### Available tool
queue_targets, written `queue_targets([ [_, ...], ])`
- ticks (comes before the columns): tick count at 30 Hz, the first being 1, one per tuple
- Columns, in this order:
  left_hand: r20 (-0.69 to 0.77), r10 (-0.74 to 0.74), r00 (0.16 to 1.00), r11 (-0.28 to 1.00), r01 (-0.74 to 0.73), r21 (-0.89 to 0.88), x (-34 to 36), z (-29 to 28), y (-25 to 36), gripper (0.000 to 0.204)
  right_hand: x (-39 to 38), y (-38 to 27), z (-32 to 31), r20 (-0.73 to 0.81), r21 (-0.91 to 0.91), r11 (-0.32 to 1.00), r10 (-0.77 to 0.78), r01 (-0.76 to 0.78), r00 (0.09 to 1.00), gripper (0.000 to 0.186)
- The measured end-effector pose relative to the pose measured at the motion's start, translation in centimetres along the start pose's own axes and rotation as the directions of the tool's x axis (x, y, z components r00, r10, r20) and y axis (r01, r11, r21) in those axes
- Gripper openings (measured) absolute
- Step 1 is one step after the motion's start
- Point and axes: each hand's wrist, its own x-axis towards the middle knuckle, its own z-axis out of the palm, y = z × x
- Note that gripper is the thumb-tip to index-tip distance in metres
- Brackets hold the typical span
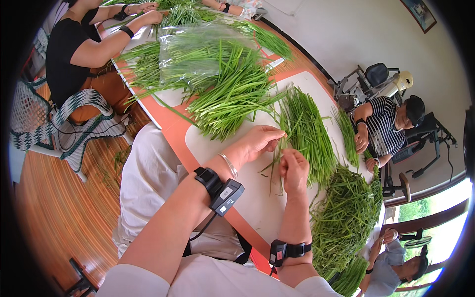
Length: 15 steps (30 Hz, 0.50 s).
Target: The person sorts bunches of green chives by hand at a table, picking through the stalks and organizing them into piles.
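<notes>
My left hand (264, 142), with a bracelet and a strapped device on its arm, is closed in a pinch on a thin pale-green stalk at the middle of the view. My right hand (293, 166), just below and to the right, has its fingers curled together; what is between them is too small to make out. Both hands are over the white board (232, 183), beside a loose bundle of long green leaves (309, 138). A larger pile of green stalks (222, 99) lies beyond my left hand, and a tangled leafy heap (341, 222) sits right of my right forearm.
A clear plastic bag (183, 52) lies over more stalks. A co-worker in black (69, 49) sits by a woven chair (79, 133) at left. Another in stripes (386, 126) and one in grey (391, 272) work at right. A sleeved arm (237, 7) shows at the far end.
</notes>
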Motion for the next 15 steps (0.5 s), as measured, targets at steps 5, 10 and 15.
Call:
queue_targets([
  [5, -0.055, 0.016, 0.998, 1.000, -0.017, -0.008, -0.2, 0.5, 0.2, 0.013, 0.2, -1.5, -0.9, -0.174, 0.160, 0.985, -0.036, 0.064, 0.984, 0.016],
  [10, -0.063, 0.102, 0.993, 0.992, -0.106, -0.074, 0.1, -0.2, 0.1, 0.018, 0.3, -1.5, -0.5, -0.391, 0.172, 0.951, -0.173, 0.256, 0.904, 0.020],
  [15, -0.098, 0.079, 0.992, 0.993, -0.087, -0.084, -0.5, 0.6, 0.2, 0.024, 0.0, -1.2, 0.0, -0.378, 0.118, 0.949, -0.228, 0.291, 0.897, 0.024],
])
